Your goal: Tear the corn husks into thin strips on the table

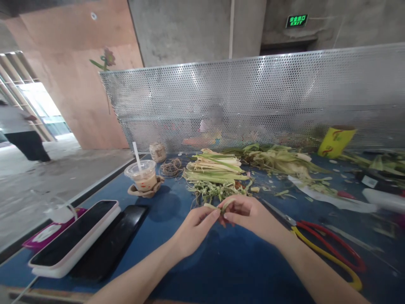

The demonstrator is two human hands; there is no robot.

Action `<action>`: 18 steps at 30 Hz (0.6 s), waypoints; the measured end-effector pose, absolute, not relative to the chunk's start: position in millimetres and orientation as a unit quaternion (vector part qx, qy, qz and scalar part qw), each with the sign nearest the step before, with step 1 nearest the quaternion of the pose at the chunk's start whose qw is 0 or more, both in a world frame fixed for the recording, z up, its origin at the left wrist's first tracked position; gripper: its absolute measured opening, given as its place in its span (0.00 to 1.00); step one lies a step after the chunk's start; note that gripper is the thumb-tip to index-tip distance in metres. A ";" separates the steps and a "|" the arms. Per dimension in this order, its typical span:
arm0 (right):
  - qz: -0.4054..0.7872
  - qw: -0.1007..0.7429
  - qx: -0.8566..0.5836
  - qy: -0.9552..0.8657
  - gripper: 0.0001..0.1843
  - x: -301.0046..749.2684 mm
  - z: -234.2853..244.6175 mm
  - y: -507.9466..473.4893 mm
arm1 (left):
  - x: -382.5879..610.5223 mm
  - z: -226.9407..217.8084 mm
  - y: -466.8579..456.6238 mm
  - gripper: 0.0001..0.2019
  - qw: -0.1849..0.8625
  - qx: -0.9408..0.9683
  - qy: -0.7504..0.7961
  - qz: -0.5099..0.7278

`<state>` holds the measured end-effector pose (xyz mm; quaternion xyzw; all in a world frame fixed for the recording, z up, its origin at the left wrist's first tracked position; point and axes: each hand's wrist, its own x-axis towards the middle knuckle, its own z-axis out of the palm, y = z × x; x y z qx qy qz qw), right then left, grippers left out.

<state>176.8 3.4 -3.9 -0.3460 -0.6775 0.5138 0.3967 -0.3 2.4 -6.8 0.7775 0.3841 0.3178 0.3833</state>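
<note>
Both of my hands meet above the blue table (221, 261), just in front of a pile of pale green husk strips (215, 169). My left hand (196, 226) pinches one end of a thin husk strip (218, 207) with thumb and fingertips. My right hand (249, 213) curls round the strip's other end. The strip is short, pale and slightly bent between the two hands. Shredded green bits (215, 190) lie right behind my fingers.
Red and yellow handled scissors (329, 249) lie to the right. Two phones (76, 236) sit at the left, a lidded drink cup with a straw (144, 175) and a coil of twine (171, 168) behind them. More husks (281, 158), a yellow cup (335, 141) and a perforated metal screen (253, 97) stand at the back.
</note>
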 end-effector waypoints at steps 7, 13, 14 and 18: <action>0.473 0.394 -0.375 -0.693 0.03 169.8 -4.4 -3.5 | 4.5 -13.9 1.7 0.26 0.312 0.786 0.448 0.290; 0.415 0.371 -0.410 -0.722 0.06 167.4 1.1 -9.3 | 7.9 -15.1 -1.9 0.25 0.260 0.819 0.426 0.284; 0.392 0.362 -0.426 -0.731 0.05 168.1 1.4 -9.5 | 8.0 -15.0 -1.7 0.23 0.252 0.826 0.422 0.278; 0.164 0.313 -0.498 -0.792 0.05 173.1 -2.4 -6.7 | 6.4 -13.6 -1.2 0.17 0.208 0.833 0.436 0.269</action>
